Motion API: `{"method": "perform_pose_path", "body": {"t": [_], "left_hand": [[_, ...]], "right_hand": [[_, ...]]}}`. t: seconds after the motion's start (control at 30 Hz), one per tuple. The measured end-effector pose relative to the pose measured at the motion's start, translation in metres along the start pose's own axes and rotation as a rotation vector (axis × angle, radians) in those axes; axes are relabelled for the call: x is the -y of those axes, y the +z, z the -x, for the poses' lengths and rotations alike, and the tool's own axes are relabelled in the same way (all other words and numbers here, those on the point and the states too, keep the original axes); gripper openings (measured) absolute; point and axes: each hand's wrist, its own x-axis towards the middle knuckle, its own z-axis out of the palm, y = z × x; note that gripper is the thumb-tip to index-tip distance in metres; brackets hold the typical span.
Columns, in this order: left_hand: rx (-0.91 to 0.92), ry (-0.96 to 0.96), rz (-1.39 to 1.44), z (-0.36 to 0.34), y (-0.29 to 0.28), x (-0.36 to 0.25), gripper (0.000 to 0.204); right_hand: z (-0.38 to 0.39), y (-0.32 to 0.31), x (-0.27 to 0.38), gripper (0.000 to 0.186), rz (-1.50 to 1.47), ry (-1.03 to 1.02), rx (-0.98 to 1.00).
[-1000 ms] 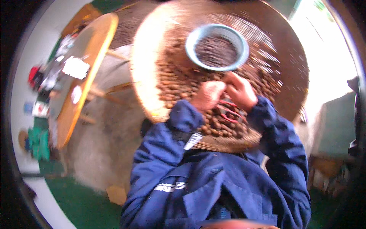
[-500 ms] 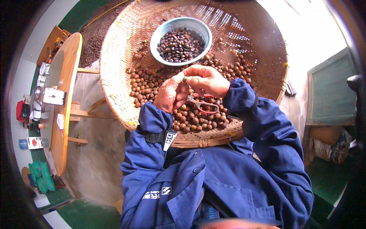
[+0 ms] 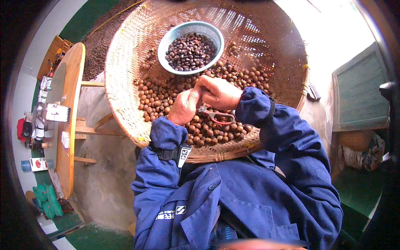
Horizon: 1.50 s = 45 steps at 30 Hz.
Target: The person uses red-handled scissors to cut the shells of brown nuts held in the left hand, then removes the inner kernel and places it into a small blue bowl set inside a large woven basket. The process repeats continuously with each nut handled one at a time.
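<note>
The bare left hand point(image 3: 183, 106) and right hand point(image 3: 223, 94) touch, fingers curled; I can't tell what they pinch. Small, round, brown nuts point(image 3: 214, 134) fill the wide, tan, woven basket's point(image 3: 287, 85) near part. They look light, hard and rolly: best pinched on both sides.

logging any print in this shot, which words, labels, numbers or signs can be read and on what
I can't copy wording out, but print shows here:
Blue jacket, chest: white lettering beside a square emblem.
Black strap on the left sleeve: white tag with small dark marks.
White box with a red patch, far left: too small to read.
</note>
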Motion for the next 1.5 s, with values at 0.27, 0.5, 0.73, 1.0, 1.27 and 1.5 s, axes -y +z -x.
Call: {"method": "perform_pose_path", "body": {"t": [0.27,0.5,0.73,1.0,1.27,1.5], "left_hand": [[0.099,-0.186,0.325,0.007,-0.002,-0.011,0.042],[0.256,-0.23,0.756,0.007,-0.01,-0.021,0.047],[0.099,-0.255,0.702,0.007,-0.005,-0.018,0.049],[-0.038,-0.174,0.407,0.003,0.001,-0.011,0.046],[-0.081,-0.075,0.237,-0.001,0.002,-0.003,0.041],[-0.087,0.002,-0.115,0.003,0.002,-0.001,0.043]], "right_hand": [[-0.003,0.009,0.004,0.011,-0.169,0.143,-0.18],[-0.001,-0.004,0.007,0.012,-0.923,0.535,-0.048],[0.002,-0.002,0.009,0.016,-0.851,0.454,-0.002],[0.001,0.005,0.008,0.027,-0.588,0.297,-0.024],[0.0,0.007,0.009,0.029,-0.083,0.093,-0.08],[0.0,0.009,0.007,0.02,0.026,0.016,-0.085]]}}
